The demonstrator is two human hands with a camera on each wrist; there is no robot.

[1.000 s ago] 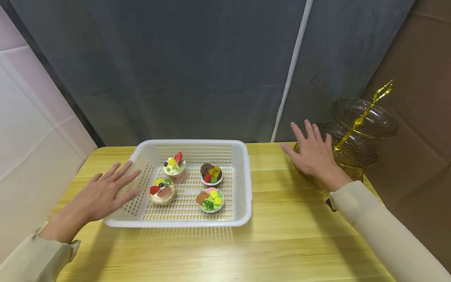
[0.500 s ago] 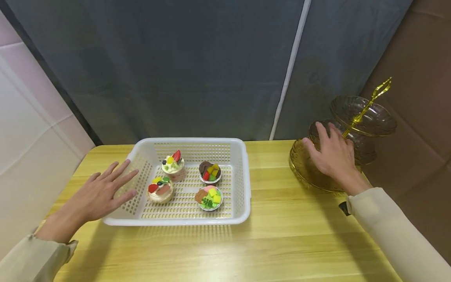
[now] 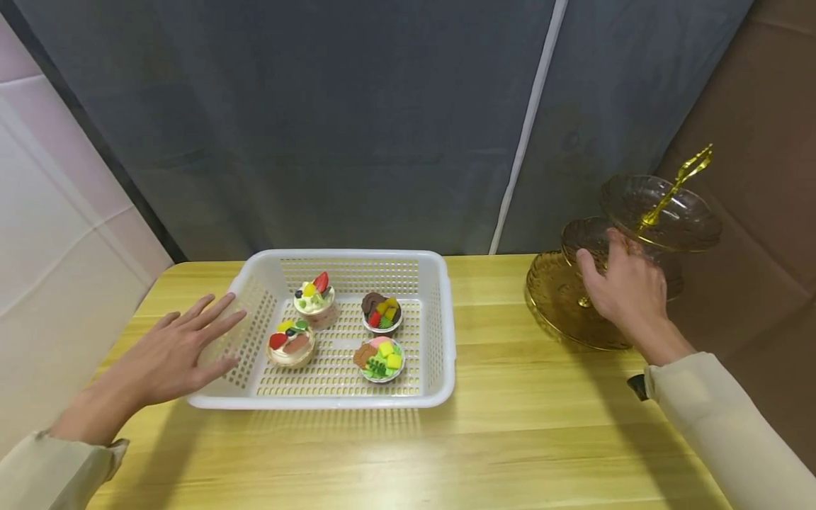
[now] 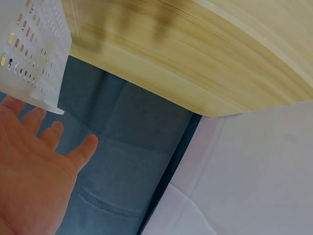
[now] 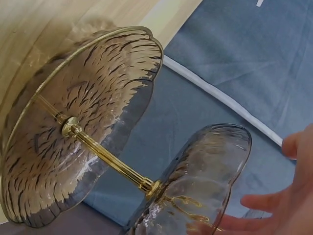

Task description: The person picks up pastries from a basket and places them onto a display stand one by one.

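Observation:
A gold-trimmed, three-tier glass dessert stand (image 3: 666,212) with a gold handle stands at the right. My right hand (image 3: 627,290) reaches to its middle tier, thumb apart from the other fingers. In the right wrist view, my right hand (image 5: 293,205) has fingertips by the rim of a glass tier; whether they touch it I cannot tell. My left hand (image 3: 168,358) hovers with spread fingers beside the left wall of a white perforated basket (image 3: 344,404). Inside lie toy desserts: a strawberry-topped cream cup (image 3: 314,301), a round tart (image 3: 291,347), a chocolate cupcake (image 3: 381,313) and a green-topped cupcake (image 3: 379,360).
A light wooden table (image 3: 510,425) bears the basket and the stand. Dark curtain (image 3: 357,127) closes off the back, with pale cloth (image 3: 57,212) at left and brown cloth (image 3: 765,177) at right.
My right hand has moved right, from over the stand's left side to its middle tier. My left hand has drifted slightly left. Basket and desserts stay put.

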